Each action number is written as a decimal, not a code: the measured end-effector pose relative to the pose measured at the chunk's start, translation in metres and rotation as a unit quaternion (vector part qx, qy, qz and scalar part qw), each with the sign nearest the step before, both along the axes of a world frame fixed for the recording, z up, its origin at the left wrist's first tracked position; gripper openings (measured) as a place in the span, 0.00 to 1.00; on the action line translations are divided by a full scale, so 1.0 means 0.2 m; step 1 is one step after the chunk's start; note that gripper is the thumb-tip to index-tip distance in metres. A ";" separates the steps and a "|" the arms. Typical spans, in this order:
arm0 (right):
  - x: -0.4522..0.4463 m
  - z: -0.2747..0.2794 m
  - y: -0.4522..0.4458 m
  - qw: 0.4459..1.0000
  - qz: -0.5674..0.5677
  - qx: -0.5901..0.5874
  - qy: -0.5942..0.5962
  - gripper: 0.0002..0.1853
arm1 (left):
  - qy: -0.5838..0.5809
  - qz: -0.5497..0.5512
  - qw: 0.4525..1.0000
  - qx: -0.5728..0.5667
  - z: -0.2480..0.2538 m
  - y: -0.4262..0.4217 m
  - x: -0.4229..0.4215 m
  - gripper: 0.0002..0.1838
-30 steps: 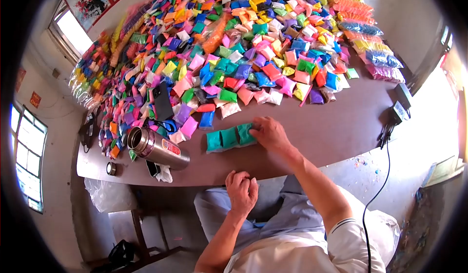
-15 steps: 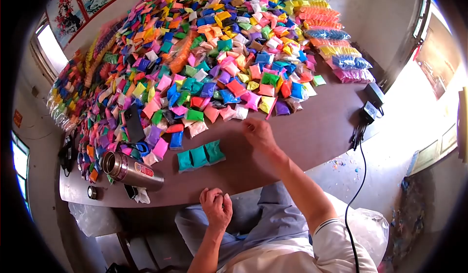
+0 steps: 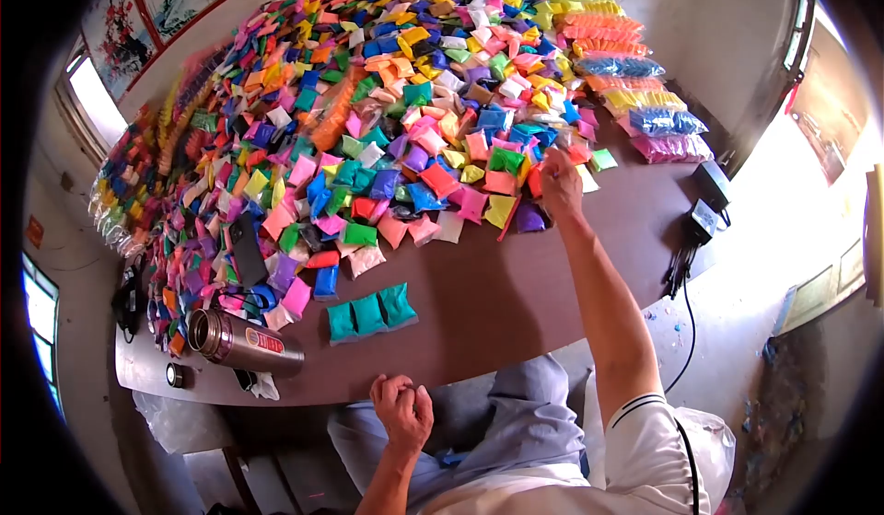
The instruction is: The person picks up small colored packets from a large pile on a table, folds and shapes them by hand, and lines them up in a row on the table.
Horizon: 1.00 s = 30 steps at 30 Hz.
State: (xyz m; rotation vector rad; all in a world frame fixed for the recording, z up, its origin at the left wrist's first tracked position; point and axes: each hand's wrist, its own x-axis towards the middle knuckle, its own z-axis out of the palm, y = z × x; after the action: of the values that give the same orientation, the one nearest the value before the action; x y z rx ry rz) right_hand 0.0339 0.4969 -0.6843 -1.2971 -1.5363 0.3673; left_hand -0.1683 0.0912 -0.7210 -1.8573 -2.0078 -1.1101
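My right hand [image 3: 560, 184] reaches to the right front edge of a large pile of colourful small packets [image 3: 424, 147]. It is over the packets there, beside a red packet [image 3: 535, 181] and above a purple packet [image 3: 530, 219]. Its fingertips are blurred and partly hidden, so I cannot see whether they grip anything. Close to the table's front edge, my left hand [image 3: 402, 411] is loosely closed over my lap, with nothing visible in it. A joined strip of three teal packets [image 3: 372, 313] lies flat on the brown table [image 3: 442, 340], ahead of my left hand.
An uncapped steel flask [image 3: 249, 342] lies on its side at the left front, near its small round lid [image 3: 175, 374]. A dark phone [image 3: 247, 250] rests on the pile. Stacked packet strips [image 3: 645, 96] stand at the back right. A black adapter [image 3: 704, 220] with cables sits at the right edge.
My right hand has moved right and farther away, from above the table in front of the pile to the packets at its right edge. My left hand stays nearly in place.
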 end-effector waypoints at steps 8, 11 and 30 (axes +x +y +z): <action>0.02 0.09 0.26 0.998 0.027 -0.031 -0.050 0.21 | 0.009 0.020 0.999 -0.028 -0.02 0.00 0.01 0.10; 0.03 0.11 0.29 0.989 0.041 -0.034 -0.135 0.19 | 0.015 0.030 0.999 -0.016 -0.02 0.02 0.03 0.11; 0.07 0.09 0.09 0.859 0.224 -0.100 0.450 0.06 | 0.031 0.050 0.998 0.010 -0.01 0.05 0.05 0.10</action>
State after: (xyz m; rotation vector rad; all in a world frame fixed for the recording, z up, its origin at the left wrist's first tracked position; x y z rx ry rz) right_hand 0.0485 0.5145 -0.6662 -0.6936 -0.9593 1.2645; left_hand -0.1587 0.1015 -0.7231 -1.7397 -2.0241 -1.0297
